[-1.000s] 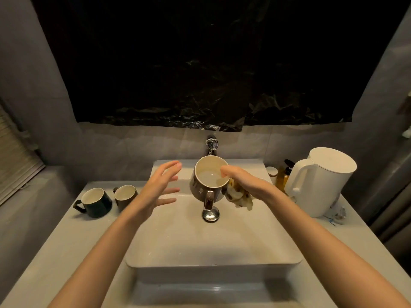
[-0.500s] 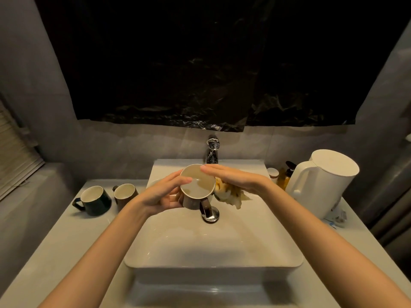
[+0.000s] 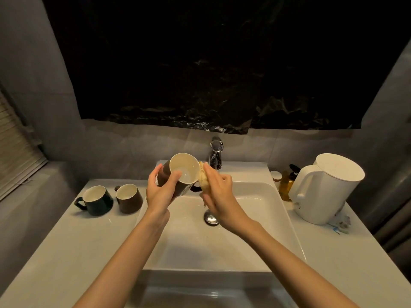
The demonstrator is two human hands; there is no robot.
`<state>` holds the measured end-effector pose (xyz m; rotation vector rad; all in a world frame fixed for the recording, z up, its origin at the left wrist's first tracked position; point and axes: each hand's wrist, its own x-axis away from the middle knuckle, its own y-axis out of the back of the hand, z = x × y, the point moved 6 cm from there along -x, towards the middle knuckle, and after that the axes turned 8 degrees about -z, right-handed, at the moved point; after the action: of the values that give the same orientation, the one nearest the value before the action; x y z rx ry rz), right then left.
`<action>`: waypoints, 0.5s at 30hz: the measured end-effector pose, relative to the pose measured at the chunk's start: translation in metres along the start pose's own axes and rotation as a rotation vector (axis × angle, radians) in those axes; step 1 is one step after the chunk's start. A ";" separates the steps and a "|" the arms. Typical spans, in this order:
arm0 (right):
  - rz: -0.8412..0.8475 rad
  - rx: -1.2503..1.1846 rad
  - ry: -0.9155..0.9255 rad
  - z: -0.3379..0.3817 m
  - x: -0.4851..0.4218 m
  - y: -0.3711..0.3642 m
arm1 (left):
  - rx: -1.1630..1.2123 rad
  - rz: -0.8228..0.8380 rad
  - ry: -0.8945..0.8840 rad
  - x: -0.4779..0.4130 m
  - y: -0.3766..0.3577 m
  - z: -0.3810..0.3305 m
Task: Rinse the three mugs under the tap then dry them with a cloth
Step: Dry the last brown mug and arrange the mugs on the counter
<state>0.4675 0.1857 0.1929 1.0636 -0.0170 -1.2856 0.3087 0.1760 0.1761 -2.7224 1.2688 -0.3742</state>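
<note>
Over the sink (image 3: 255,218), the left hand (image 3: 161,192) grips a tilted mug (image 3: 183,174) while the right hand (image 3: 219,194), fingers closed, presses a cloth (image 3: 203,180) against its rim; two mugs (image 3: 111,200) stand on the worktop (image 3: 73,247)

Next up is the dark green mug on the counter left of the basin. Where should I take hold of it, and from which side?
Take the dark green mug by its handle, coming in from the left. It stands upright with the loop pointing left, away from the brown mug close on its right, so that side looks clear. Gripping across the body seems tighter, given that neighbour.
</note>
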 end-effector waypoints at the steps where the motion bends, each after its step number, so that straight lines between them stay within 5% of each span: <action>1: -0.023 0.019 0.012 -0.004 -0.001 -0.002 | -0.003 0.001 -0.011 0.001 0.000 -0.001; 8: -0.052 0.173 -0.065 -0.007 -0.024 -0.003 | 0.003 -0.001 -0.061 0.005 -0.003 -0.003; 11: 0.097 0.241 -0.076 -0.009 -0.031 -0.002 | 0.005 0.020 -0.029 0.003 -0.002 -0.004; 15: 0.349 0.012 -0.169 -0.016 -0.039 0.001 | 0.030 0.097 0.123 -0.001 0.001 0.005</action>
<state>0.4639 0.2259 0.2051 0.9119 -0.3258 -1.0541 0.3083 0.1759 0.1709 -2.6369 1.4075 -0.5534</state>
